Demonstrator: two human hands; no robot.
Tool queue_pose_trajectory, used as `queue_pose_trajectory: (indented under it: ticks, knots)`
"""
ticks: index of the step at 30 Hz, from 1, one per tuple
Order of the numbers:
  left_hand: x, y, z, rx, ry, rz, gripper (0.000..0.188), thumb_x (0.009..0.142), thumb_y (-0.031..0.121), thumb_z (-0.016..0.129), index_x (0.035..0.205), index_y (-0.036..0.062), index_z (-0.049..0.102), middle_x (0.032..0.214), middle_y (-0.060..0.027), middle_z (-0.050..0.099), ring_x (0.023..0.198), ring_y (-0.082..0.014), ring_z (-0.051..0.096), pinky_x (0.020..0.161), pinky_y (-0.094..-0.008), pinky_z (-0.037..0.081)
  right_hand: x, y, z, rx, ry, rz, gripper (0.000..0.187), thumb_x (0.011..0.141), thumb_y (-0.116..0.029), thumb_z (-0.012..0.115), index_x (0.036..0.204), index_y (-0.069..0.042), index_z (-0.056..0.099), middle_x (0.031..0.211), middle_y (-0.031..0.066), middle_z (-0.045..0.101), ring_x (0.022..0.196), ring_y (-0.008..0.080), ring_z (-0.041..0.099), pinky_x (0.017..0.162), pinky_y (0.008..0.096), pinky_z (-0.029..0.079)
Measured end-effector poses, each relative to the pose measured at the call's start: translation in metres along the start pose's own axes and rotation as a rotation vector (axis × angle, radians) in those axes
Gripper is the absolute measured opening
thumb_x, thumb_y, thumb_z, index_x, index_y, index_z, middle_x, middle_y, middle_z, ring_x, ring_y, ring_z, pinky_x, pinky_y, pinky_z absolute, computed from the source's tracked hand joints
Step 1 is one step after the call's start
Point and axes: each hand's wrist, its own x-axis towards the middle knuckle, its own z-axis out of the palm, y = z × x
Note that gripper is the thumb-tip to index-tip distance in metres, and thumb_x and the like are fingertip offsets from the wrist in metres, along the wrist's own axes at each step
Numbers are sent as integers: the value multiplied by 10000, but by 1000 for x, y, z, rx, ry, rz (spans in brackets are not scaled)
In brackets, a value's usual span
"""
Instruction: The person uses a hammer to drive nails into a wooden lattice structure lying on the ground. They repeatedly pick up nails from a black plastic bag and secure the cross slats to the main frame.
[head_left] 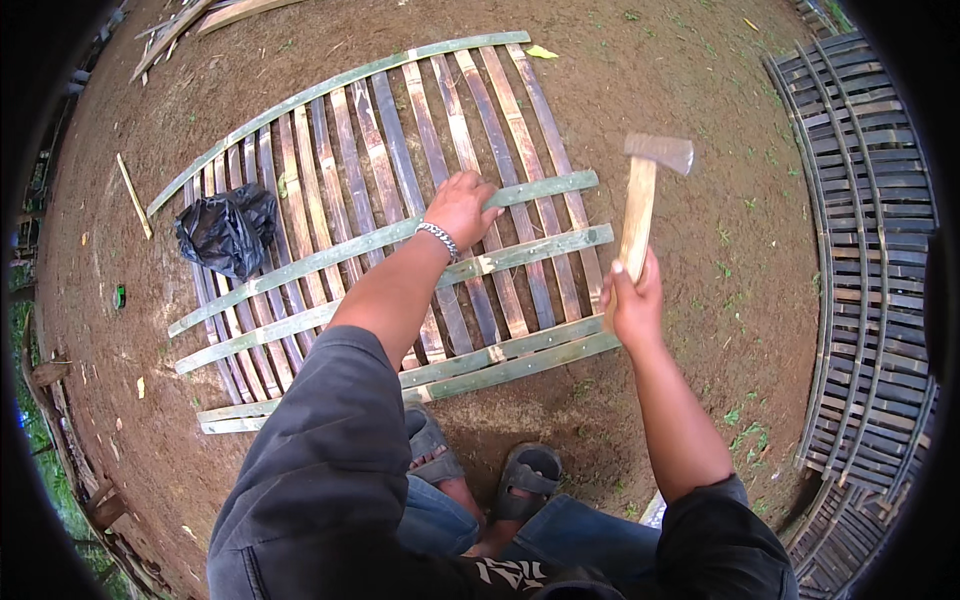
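A slatted bamboo panel [390, 150] lies flat on the ground in front of me, its many slats crossed by greenish rails. My left hand [462, 212] rests on one middle rail [350, 245] near its right part, fingers closed around or pressed on something there that I cannot make out. Raised to the right of the panel, my right hand [636, 300] grips the wooden handle of a hatchet [640, 210]. The metal head points up and away from me, slightly blurred. A second middle rail [490, 262] runs just below my left wrist.
A crumpled black plastic bag [228, 230] sits on the panel's left side. More slatted bamboo panels [870, 250] stand along the right. Wood pieces [190, 30] lie at the far left, a thin stick [133, 195] nearer. A small green object [121, 296] lies on the dirt. My sandaled feet [530, 475] are close to the panel.
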Motion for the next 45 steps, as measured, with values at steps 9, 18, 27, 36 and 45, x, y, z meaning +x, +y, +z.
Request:
queue_pose_trajectory:
  ticks: [9,18,27,36,45]
  knots:
    - [41,-13,10,149,-91,-38,522,1071,268,390,1573,127,372,1681,-75,285,1567,-272,210,1277,-554,102,-27,29,11,-597,-2,35,510,1007,-204,594,1474,-69,439,1086,297,697,1042,485,674,877,504,544]
    - [50,-4,14,239,-116,-33,536,1051,268,424,1572,149,384,1675,-53,301,1555,-272,241,1252,-609,145,-23,19,27,-807,-170,96,529,1005,-166,580,1498,-86,408,1186,310,657,1062,510,650,873,521,542]
    - [51,-9,13,243,-141,-44,550,1018,226,472,1560,159,406,1661,-50,329,1547,-268,262,1242,-614,181,-8,18,36,-867,-194,-54,548,990,-88,595,1504,-61,408,1295,285,621,1129,472,639,925,504,535]
    - [49,-9,14,256,-102,-31,548,1012,216,468,1554,159,419,1655,-47,344,1542,-264,277,1242,-610,181,-18,36,36,-807,-78,-312,546,984,-73,597,1494,-30,407,1305,271,622,1121,474,639,921,502,538]
    - [48,-8,18,240,-82,-35,546,1009,204,457,1552,162,425,1657,-45,344,1541,-258,282,1247,-597,180,-17,49,30,-589,-47,-379,551,984,-83,591,1499,-24,404,1266,313,622,1142,510,620,951,503,520]
